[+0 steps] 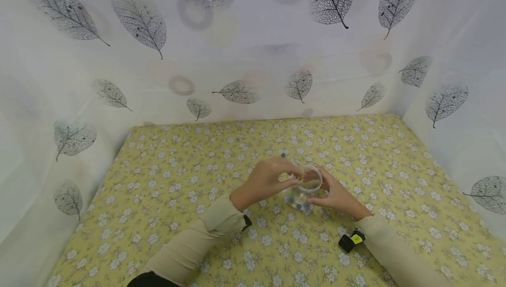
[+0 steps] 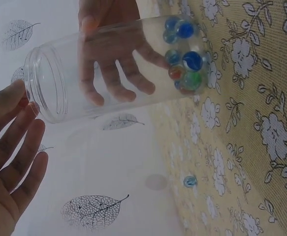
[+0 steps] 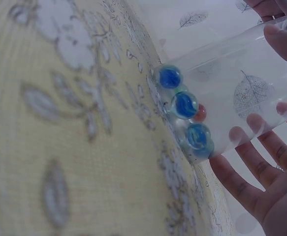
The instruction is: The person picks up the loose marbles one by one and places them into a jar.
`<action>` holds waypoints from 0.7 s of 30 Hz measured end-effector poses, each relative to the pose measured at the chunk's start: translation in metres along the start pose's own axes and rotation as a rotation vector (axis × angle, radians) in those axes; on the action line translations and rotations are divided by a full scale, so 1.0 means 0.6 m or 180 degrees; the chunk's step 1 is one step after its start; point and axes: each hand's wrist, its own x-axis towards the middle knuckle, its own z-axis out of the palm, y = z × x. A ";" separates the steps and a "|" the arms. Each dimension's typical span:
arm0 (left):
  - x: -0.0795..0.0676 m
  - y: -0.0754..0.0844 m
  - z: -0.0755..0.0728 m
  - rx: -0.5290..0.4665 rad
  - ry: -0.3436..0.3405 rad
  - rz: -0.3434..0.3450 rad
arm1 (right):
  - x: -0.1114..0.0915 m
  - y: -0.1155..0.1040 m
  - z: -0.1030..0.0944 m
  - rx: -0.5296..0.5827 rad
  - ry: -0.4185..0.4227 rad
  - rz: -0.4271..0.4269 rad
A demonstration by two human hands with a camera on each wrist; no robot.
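A clear plastic jar [image 1: 304, 195] stands upright on the flowered cloth. Several glass marbles [image 2: 192, 61], mostly blue with a green and a reddish one, lie at its bottom. My right hand [image 1: 336, 195] holds the jar from the right side, fingers and thumb curved round its wall. At the jar's mouth, my left hand [image 1: 270, 176] pinches a small marble [image 2: 23, 102] between thumb and forefinger; only a reddish bit of it shows. In the left wrist view the other left fingers are loosely spread beside the rim.
One loose bluish marble [image 1: 283, 155] lies on the cloth beyond my left hand. The yellow flowered cloth [image 1: 189, 168] covers the table. White curtains [image 1: 253, 58] with leaf prints hang behind and at both sides.
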 end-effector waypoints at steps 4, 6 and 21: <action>-0.001 -0.001 -0.002 -0.0035 -0.0064 -0.0008 | 0.000 0.001 0.000 -0.0003 0.0001 -0.0005; -0.001 -0.001 -0.002 -0.0034 -0.0087 -0.0017 | 0.000 0.001 0.000 0.0004 0.0001 -0.0018; 0.001 -0.004 -0.005 -0.0005 -0.0082 -0.0030 | 0.000 0.003 0.000 -0.0020 0.0018 -0.0059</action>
